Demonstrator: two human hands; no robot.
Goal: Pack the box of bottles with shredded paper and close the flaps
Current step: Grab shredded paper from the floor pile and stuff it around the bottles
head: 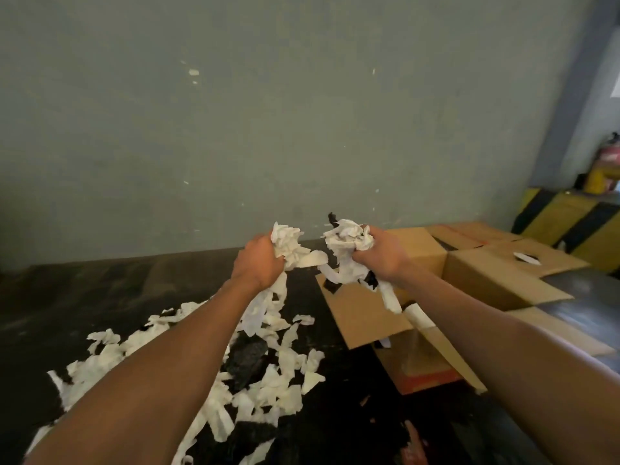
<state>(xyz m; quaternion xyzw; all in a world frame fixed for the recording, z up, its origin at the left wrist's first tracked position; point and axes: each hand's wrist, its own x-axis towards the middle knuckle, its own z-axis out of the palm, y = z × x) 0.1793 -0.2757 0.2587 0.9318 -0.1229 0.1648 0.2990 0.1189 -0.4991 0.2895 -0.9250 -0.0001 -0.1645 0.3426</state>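
Two bare forearms reach up from the bottom edge toward the centre. At about 11 o'clock from centre, the left hand is closed in a fist around a wad of shredded paper, with strips trailing down below the wrist. Just beside it at 1 o'clock, the right hand clutches a second wad, white with a few black scraps, its strips dangling over the open box. That box sits on the dark floor at 4 o'clock, flaps spread; its contents cannot be made out. A loose pile of paper lies on the floor at 7 o'clock, under the left arm. More cardboard boxes stand at 3 o'clock against a grey-green wall.
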